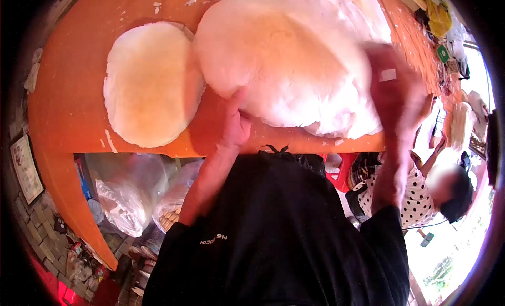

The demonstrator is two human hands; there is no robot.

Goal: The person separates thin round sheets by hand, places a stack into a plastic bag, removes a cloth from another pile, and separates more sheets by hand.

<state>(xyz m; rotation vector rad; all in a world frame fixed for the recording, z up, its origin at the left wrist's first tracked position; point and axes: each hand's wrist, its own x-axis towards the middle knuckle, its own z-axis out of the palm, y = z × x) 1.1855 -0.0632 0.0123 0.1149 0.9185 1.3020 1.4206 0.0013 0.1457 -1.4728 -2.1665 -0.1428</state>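
A large pile of pale, soft sheets, like dough or batting [279, 58], lies on the orange table [63, 95]. To its left rests a separate flat oval piece [150, 85]. My left hand [238, 119] touches the pile's lower left edge, its fingers partly at the rim; whether they pinch it is unclear. Over the pile's right side is my right hand [392, 79], smeared by motion, with a small white patch on it. Its fingers cannot be made out.
Another person in a polka-dot top [418, 195] sits at the right, near the table's end. Clear plastic bags [131, 195] are under the table at the left. Assorted items and a yellow bag [439, 16] line the far right edge. A red stool [342, 172] shows below the table.
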